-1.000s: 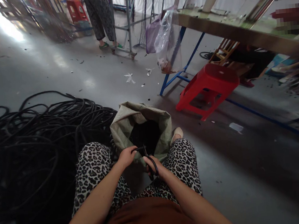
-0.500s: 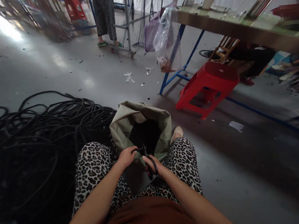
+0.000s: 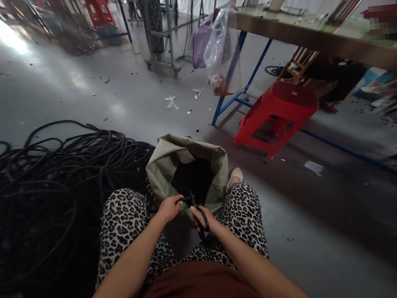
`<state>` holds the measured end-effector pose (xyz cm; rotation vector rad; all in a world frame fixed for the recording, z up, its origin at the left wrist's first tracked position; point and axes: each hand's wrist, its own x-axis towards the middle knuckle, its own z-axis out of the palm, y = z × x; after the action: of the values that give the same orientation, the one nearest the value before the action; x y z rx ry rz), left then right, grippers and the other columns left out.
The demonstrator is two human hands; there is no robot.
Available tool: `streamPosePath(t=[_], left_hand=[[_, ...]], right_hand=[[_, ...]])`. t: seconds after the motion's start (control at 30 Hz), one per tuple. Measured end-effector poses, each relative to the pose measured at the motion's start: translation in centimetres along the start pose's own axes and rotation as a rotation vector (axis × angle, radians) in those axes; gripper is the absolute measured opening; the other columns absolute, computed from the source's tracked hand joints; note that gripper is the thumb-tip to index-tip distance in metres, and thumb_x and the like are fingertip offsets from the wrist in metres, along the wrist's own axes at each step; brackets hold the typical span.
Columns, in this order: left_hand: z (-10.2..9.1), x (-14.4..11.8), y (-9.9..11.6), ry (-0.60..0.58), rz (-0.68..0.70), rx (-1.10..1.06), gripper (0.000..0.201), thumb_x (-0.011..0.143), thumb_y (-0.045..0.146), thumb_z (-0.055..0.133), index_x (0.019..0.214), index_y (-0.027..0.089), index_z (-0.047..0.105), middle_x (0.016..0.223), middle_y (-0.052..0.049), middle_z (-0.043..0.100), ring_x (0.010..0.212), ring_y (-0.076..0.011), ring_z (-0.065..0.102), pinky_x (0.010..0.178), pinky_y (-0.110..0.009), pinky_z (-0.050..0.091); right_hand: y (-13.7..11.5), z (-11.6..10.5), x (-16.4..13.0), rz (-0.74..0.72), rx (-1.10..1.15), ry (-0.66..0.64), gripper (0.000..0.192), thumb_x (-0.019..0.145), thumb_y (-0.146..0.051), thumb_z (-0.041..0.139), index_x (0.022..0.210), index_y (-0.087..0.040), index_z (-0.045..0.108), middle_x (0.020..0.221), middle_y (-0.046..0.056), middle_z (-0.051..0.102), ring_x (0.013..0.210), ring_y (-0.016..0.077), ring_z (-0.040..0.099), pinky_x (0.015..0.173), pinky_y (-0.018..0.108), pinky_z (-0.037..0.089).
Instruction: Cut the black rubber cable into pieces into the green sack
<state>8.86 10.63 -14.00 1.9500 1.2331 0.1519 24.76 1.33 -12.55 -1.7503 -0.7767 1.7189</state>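
Hands are being held together just over the sack (image 3: 185, 162) mouth, between the knees, so that whatever is being cut can drop straight in. Left hand (image 3: 169, 208) is being kept closed in a pinch on a thin black cable (image 3: 183, 199), its end being presented across to the scissors (image 3: 200, 217). Right hand (image 3: 205, 221) is being kept curled through the scissor loops, blades pointing up at the cable; whether the blades are being closed on it cannot be told. Sack is being propped upright on the floor, rim folded open, dark pieces lying inside. Cable pile (image 3: 48, 191) is lying on the floor just beside the left knee, within reach for feeding. Red stool (image 3: 276, 115) is being left tipped beside the tabletop (image 3: 314, 39) leg, well apart.
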Motion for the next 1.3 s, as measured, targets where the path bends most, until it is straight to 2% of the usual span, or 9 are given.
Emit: streamPosePath(t=[0.3, 0.57, 0.77, 0.93, 1.3], left_hand=[[0.2, 0.0, 0.2, -0.011, -0.024, 0.026, 0.031, 0.082, 0.026, 0.048, 0.106, 0.023, 0.066, 0.111, -0.003, 0.067, 0.104, -0.0181, 0.06, 0.092, -0.027, 0.044], [0.0, 0.0, 0.2, 0.034, -0.066, -0.038, 0.032, 0.081, 0.026, 0.049, 0.108, 0.021, 0.065, 0.113, -0.004, 0.066, 0.108, -0.0204, 0.058, 0.096, -0.03, 0.043], [-0.1, 0.1, 0.2, 0.091, -0.07, -0.067, 0.033, 0.081, 0.026, 0.05, 0.111, 0.02, 0.063, 0.111, -0.004, 0.067, 0.107, -0.0198, 0.058, 0.095, -0.031, 0.043], [0.1, 0.1, 0.1, 0.104, -0.082, -0.068, 0.031, 0.08, 0.027, 0.051, 0.109, 0.021, 0.062, 0.109, -0.003, 0.067, 0.102, -0.0186, 0.06, 0.091, -0.029, 0.045], [0.1, -0.1, 0.2, 0.057, -0.04, -0.082, 0.032, 0.08, 0.028, 0.05, 0.108, 0.022, 0.064, 0.111, -0.003, 0.067, 0.105, -0.0191, 0.059, 0.095, -0.03, 0.044]], right_hand=[[0.6, 0.0, 0.6, 0.034, -0.149, 0.037, 0.027, 0.089, -0.042, 0.045, 0.081, -0.016, 0.046, 0.042, -0.009, 0.042, 0.025, 0.0071, 0.041, 0.027, 0.016, 0.032], [0.3, -0.4, 0.5, 0.073, -0.115, 0.131, 0.028, 0.085, -0.044, 0.05, 0.084, -0.016, 0.048, 0.043, -0.009, 0.04, 0.027, 0.0073, 0.039, 0.029, 0.017, 0.031], [0.3, -0.5, -0.4, 0.029, -0.035, 0.013, 0.035, 0.085, -0.05, 0.046, 0.094, -0.016, 0.046, 0.05, -0.006, 0.049, 0.033, 0.0095, 0.047, 0.034, 0.018, 0.036], [0.9, -0.6, -0.4, -0.007, -0.066, -0.065, 0.041, 0.083, -0.056, 0.046, 0.092, -0.016, 0.046, 0.053, -0.005, 0.051, 0.036, 0.0094, 0.049, 0.036, 0.018, 0.037], [1.1, -0.5, 0.1, -0.013, -0.096, -0.097, 0.047, 0.082, -0.06, 0.046, 0.095, -0.015, 0.049, 0.052, -0.004, 0.052, 0.037, 0.01, 0.051, 0.037, 0.017, 0.036]])
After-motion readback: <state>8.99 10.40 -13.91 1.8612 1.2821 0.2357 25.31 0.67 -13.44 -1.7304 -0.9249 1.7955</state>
